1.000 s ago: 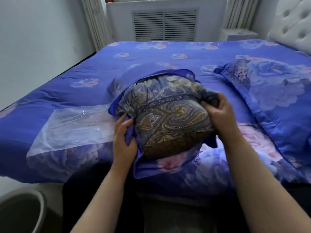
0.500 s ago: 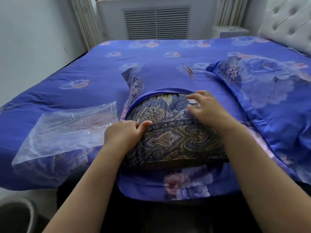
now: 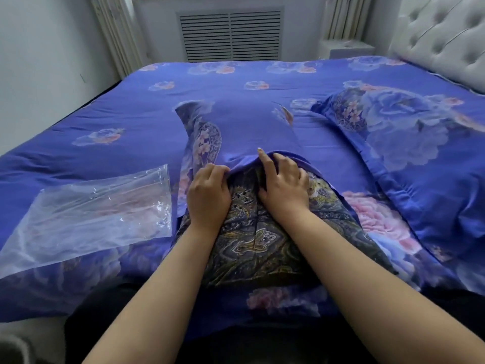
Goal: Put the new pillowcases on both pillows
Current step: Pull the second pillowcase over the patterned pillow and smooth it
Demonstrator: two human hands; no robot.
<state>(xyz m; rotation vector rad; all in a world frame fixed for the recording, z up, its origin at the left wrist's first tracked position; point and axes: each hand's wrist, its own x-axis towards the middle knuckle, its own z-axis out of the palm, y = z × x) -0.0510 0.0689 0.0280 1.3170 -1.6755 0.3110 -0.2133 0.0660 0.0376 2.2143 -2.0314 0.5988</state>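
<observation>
Left hand (image 3: 208, 195) pinches the limp pillowcase (image 3: 249, 127) at its hem; right hand (image 3: 284, 185), spread flat, presses the soft paisley pillow (image 3: 252, 245) in. The hem corners look the best hold.

The pillowcase (image 3: 249, 127) hides the pillow (image 3: 252, 245) far end.

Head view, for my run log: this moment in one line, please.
left hand grips pillowcase hem | right hand presses paisley pillow | pillow partly inside | second pillow cased
</observation>
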